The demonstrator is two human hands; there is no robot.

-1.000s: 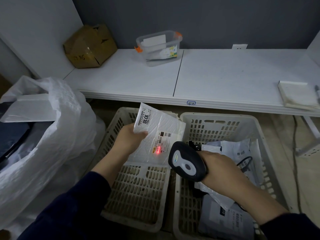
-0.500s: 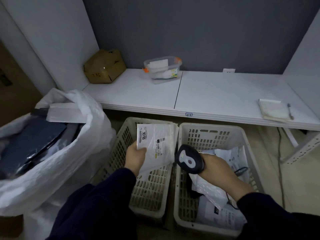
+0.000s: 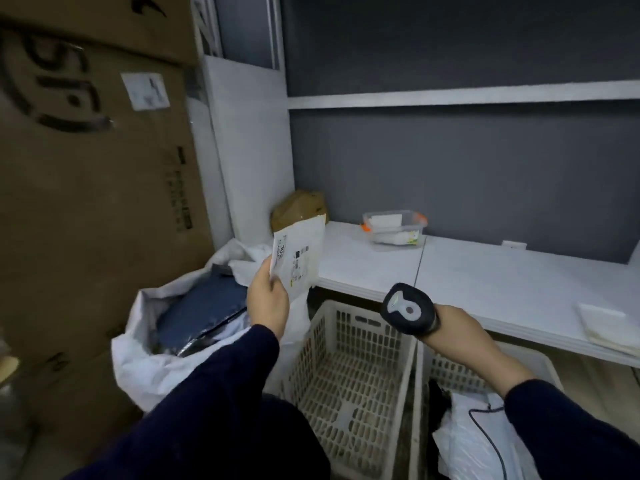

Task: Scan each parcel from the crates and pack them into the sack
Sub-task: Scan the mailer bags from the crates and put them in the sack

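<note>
Left hand (image 3: 268, 303) is pinching the white parcel (image 3: 299, 258) upright over the right rim of the sack (image 3: 138, 358); right hand (image 3: 460, 332) is gripping the scanner (image 3: 410, 308). Likely best: going in flat, clearing that rim.

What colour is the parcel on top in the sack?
The parcel is dark blue; head view.
</note>
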